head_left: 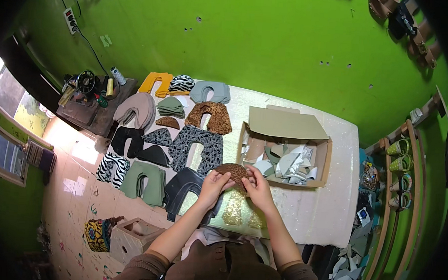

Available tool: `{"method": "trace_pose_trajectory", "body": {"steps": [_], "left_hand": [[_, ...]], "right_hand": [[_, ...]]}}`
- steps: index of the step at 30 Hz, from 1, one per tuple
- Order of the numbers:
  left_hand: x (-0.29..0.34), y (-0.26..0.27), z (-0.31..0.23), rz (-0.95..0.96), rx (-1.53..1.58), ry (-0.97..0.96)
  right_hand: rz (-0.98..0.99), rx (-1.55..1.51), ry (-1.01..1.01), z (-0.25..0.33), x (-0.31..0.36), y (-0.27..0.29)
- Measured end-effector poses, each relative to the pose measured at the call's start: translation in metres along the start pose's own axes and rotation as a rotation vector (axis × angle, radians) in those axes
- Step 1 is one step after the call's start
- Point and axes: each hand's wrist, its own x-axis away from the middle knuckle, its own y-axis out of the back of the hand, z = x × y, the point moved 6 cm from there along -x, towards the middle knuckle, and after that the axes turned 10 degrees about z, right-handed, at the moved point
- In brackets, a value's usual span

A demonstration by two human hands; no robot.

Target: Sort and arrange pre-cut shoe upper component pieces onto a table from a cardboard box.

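Observation:
In front of me, over the table's near part, I hold a brown leopard-print half-moon piece (232, 170) between both hands. My left hand (212, 189) pinches its left side with thumb and fingers. The right side is gripped by my right hand (258, 190). Below the hands lies a gold glittery piece (233, 212), partly covered by them. Close to my left forearm sits a dark U-shaped stack (181, 184). Beyond it are a black-and-grey patterned stack (211, 144), a leopard-print U-shaped stack (218, 120) and a small leopard-print half-moon (167, 122).
An open cardboard box (325, 163) of offcuts stands right of my hands on the pale table (334, 211). More cut stacks, such as green (153, 179) and zebra-print (105, 165), cover the left side. A sewing machine (85, 84) is far left; a sandal rack (408, 200) stands right.

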Motion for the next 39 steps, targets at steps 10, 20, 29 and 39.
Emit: {"method": "trace_pose_trajectory", "body": {"steps": [10,20,29,39], "left_hand": [[-0.018,0.121,-0.090,0.146,-0.546,0.012],[-0.079,0.227,-0.187,-0.037,-1.193,-0.263],[-0.135,0.262,-0.201,-0.057,-1.504,-0.358],[-0.136,0.256,-0.187,0.028,-1.954,-0.411]], "right_hand": [[0.103,0.423,0.078,0.013,-0.081,-0.097],[-0.099,0.601,0.158,-0.019,-0.210,-0.188],[-0.205,0.819,0.120,-0.048,-0.265,-0.222],[-0.066,1.374,0.229,-0.050,-0.269,-0.238]]}}
